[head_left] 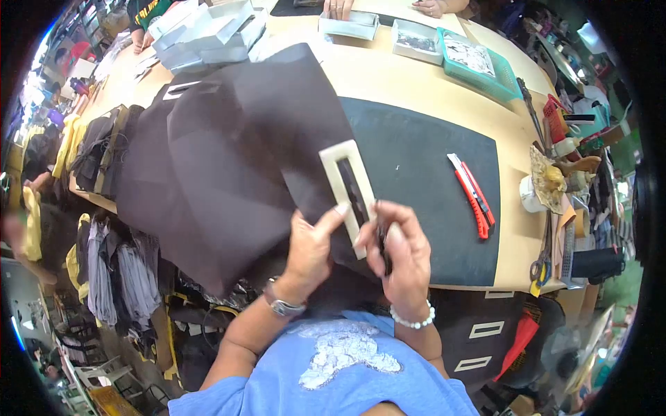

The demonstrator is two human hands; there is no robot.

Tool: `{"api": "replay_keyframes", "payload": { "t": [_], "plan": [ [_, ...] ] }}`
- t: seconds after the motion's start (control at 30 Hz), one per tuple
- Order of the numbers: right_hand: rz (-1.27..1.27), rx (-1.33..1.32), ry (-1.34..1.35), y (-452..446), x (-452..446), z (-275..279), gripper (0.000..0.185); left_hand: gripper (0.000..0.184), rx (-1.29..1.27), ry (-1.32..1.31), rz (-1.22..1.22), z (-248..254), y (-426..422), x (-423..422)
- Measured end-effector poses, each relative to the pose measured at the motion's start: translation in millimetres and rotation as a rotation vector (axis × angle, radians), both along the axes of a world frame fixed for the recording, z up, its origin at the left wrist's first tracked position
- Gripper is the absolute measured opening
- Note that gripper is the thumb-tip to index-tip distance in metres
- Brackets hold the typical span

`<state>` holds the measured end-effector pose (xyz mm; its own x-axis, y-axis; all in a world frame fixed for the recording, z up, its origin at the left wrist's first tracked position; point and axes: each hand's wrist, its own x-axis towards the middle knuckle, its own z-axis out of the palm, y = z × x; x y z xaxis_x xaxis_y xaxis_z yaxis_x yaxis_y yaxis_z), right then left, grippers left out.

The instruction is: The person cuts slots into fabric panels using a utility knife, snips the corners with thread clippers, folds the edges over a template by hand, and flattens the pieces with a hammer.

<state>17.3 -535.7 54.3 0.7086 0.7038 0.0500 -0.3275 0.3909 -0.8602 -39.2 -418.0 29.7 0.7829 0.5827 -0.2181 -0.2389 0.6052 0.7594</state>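
A large black sheet of material spreads over the table edge in front of me. On its right side lies a cream rectangular frame with a long slot, dark material showing inside. My left hand grips the sheet's edge, its thumb pressing on the frame's left side and its other fingers mostly hidden. At the frame's lower right, my right hand is closed in a pinch around a small dark item, blurred and partly covered by the fingers. A red utility knife rests on the dark mat to the right.
Translucent trays are stacked at the back left. Small-parts trays and a green basket stand at the back. Scissors and a glue-crusted pot sit at the right edge. Other people's hands work across the table.
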Motion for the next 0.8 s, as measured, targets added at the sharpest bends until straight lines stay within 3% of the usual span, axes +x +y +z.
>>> {"api": "replay_keyframes", "payload": {
  "t": [0.07,0.2,0.8],
  "plan": [
    [-0.109,-0.049,0.065,11,3,-18,0.029,0.028,-0.057,-0.003,0.022,-6,-12,-5],
    [-0.077,-0.153,0.02,11,-9,-42,0.027,0.026,0.095,0.041,0.041,-13,8,-4],
    [0.006,-0.24,0.053,14,4,-24,0.018,0.015,0.144,-0.08,0.01,-1,26,-6]
  ]
}}
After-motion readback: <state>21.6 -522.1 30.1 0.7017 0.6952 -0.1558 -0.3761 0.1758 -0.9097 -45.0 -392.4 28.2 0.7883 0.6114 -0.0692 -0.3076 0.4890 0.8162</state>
